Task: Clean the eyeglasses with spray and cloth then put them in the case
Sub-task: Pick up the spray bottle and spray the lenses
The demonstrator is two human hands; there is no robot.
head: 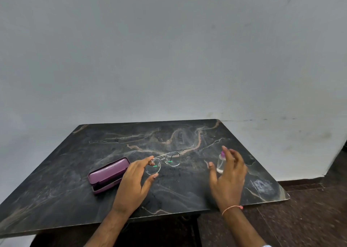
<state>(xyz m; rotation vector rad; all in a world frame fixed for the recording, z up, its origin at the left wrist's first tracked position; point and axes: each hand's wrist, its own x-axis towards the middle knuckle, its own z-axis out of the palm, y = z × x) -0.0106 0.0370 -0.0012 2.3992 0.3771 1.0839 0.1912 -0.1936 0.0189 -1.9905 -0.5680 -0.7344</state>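
Thin metal-framed eyeglasses point(170, 161) sit near the middle of the dark marble table point(75, 162). My left hand point(134, 183) pinches the rim of their left lens between forefinger and thumb. A small clear spray bottle point(220, 163) with a purple cap stands upright to the right. My right hand point(228, 177) is beside it with the fingers spread, thumb on its left and fingers behind it, blurred and not closed on it. A purple eyeglass case point(108, 173) lies partly open to the left of my left hand. No cloth is in view.
The table's right edge point(281, 190) and near edge drop to a dark reddish floor point(309, 218). A plain grey wall point(169, 59) stands right behind the table.
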